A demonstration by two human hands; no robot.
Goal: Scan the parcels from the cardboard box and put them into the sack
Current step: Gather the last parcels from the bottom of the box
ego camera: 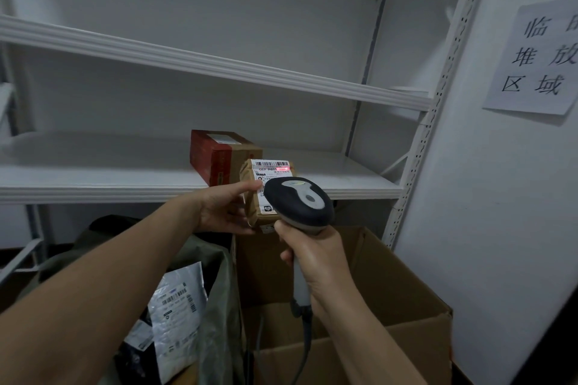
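Pinching brown parcel [266, 194] between left-hand fingers [247, 187], below scanner [300, 203].

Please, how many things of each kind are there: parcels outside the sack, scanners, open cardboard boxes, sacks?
Parcels outside the sack: 2, the brown parcel and the red box on the shelf
Scanner: 1
Open cardboard box: 1
Sack: 1
Total: 5

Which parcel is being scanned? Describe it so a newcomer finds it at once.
On the lower board of the white shelving stands a red-and-brown box. Just in front, the left hand holds up a brown paper parcel. Only it has soft, crumpled wrapping and the red line of the scanner across its label.
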